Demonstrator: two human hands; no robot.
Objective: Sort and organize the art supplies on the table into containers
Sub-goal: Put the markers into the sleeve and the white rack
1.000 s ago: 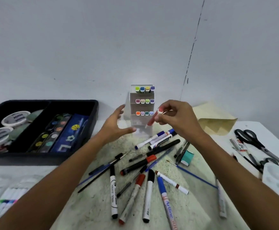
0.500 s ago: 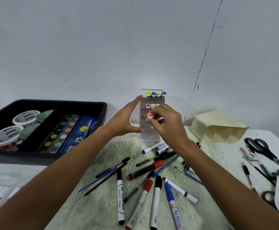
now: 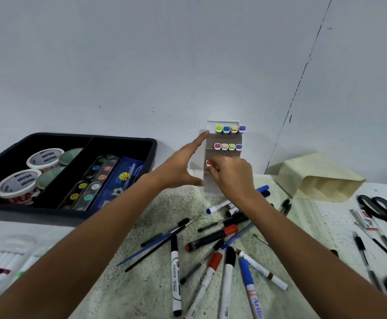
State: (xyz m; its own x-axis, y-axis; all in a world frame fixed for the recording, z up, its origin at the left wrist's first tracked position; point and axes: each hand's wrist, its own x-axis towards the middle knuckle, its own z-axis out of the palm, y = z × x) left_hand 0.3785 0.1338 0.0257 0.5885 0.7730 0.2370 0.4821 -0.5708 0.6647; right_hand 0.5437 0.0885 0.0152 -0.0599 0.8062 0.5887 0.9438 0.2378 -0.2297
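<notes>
Right hand (image 3: 231, 176) is pinching a red-capped marker (image 3: 209, 162), seating it in the rack (image 3: 207, 178) at the far worktop. Left hand (image 3: 181, 168), its grip released, is bracing the rack's side. Marker looks light, stiff, slick; best held mid-barrel.

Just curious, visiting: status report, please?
Left hand open, steadying marker rack. Right hand pushing red-capped marker into third row. Nothing blocking; loose pens still wait on table.

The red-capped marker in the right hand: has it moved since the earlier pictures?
Yes. The red-capped marker went from in front of the marker rack into its third row, below the two filled rows.
</notes>
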